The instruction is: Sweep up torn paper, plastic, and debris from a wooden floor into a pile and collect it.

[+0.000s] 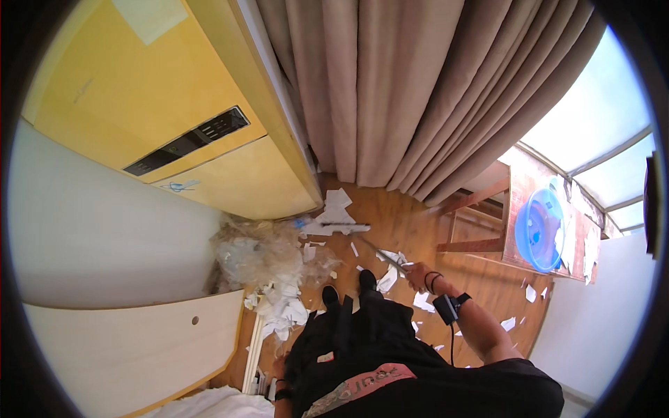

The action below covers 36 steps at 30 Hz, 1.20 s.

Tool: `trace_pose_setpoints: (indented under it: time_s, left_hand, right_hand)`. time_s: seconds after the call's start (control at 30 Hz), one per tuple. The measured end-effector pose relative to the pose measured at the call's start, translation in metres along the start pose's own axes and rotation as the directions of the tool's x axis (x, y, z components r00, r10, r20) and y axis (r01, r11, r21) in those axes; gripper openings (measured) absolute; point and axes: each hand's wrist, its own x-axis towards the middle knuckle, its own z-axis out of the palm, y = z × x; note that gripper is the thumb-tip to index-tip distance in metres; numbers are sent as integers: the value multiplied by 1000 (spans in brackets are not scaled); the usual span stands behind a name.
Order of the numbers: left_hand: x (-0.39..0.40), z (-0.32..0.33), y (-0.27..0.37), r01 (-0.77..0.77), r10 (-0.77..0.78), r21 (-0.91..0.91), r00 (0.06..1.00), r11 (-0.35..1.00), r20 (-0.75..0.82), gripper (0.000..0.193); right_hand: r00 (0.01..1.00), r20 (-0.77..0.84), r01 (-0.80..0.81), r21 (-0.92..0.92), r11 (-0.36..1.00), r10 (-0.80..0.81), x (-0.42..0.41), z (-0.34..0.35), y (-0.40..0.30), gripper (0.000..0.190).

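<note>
My right hand [416,276] is closed around the thin handle [389,258] of what looks like a broom. Its narrow dark head [345,228] rests at the white paper scraps [335,208] on the wood floor, near the foot of the yellow cabinet. Low in the picture, my left hand [279,366] hangs by my side, blurred and partly hidden by my dark clothing. Whether its fingers are apart or closed does not show. More torn paper [285,308] and a heap of clear plastic wrapping [261,253] lie to the left of my shoes [367,280].
A yellow cabinet [157,94] with a dark panel stands at upper left, beside long beige curtains [387,94]. At right, a blue basin [538,230] sits on a worn reddish wooden table [515,209]. A pale board [136,345] and white strips [253,350] are at lower left.
</note>
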Motion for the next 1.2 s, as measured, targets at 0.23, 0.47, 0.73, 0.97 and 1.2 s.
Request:
trace_pose_setpoints:
  time_s: [0.23,0.47,0.73,0.97,1.2]
  left_hand:
    - [-10,-10,-6,114,-131,132,983,985,132,21]
    - [-26,-75,17,124,-133,92,986,988,103,18]
    - [-11,-67,1,47,-47,5,998,999,33,18]
    - [66,-87,7,-176,164,-240,984,955,-70,20]
    - [107,-128,35,187,-82,-568,975,802,206,28]
  right_hand:
    - [966,-48,123,-780,614,-254,157,-2,-10,22]
    - [986,157,164,-949,269,-50,235,88,2,11]
    - [994,77,112,-727,677,-81,97,145,-16,11]
    - [965,201,239,-414,878,-168,30,115,10,29]
    - [975,-221,12,-28,1000,-18,-81,65,44,34]
